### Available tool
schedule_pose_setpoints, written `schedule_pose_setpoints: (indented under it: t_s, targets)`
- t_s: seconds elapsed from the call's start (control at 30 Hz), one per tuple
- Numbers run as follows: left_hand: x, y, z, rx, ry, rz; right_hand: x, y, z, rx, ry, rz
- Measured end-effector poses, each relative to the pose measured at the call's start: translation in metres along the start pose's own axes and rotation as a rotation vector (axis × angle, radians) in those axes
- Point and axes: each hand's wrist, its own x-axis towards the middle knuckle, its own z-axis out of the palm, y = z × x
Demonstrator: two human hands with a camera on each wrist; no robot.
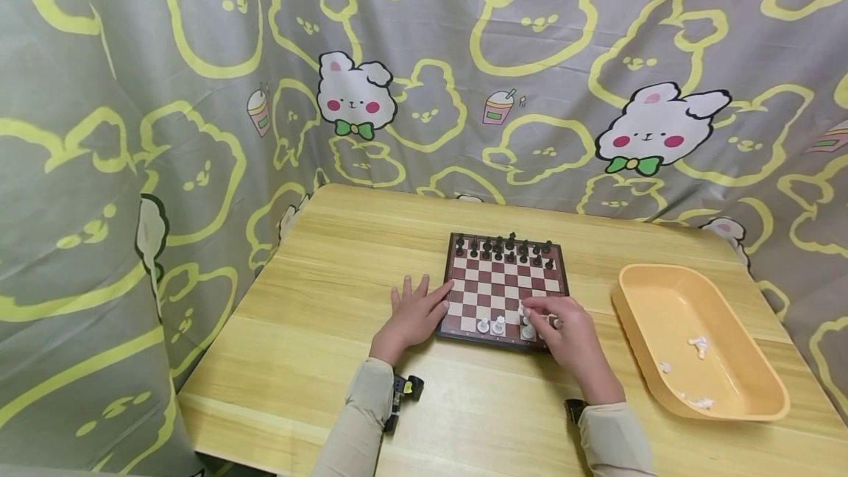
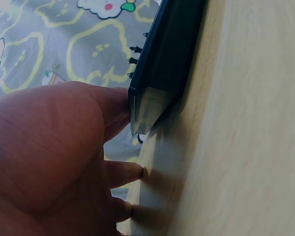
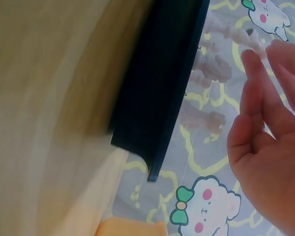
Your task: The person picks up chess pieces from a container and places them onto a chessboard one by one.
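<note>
A folding chessboard lies on the table, with black chess pieces in two rows along its far side. White pieces stand on the near row. My left hand has its fingers spread; thumb and index touch the board's left edge while other fingertips rest on the tabletop. At the near right part of the board, my right hand pinches the top of a white chess piece between thumb and fingertips. A white knight and a white rook stand closer to the board's corner.
An orange plastic tray sits on the right of the wooden table, with several white pieces lying in it. A grey curtain with rabbit prints hangs behind and to both sides. Straps with small devices circle the wrists.
</note>
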Motion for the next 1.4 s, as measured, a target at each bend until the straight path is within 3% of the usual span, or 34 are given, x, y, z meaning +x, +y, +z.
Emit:
schedule_pose_setpoints:
  t_s: [0.23,0.43,1.4]
  targets:
    - [-0.0004,-0.0002,0.0002,-0.003,-0.003,-0.002,-0.0009,-0.0017,-0.0005,0.006,-0.169,0.016]
    - [-0.0011,0.0011,-0.0004,-0.007,-0.004,-0.007,-0.0027,-0.0030,0.0005,0.002,-0.226,0.018]
    - [-0.0006,0.0003,-0.0006,-0.005,0.006,0.011,-0.0027,-0.0026,0.0028,-0.012,-0.292,0.037]
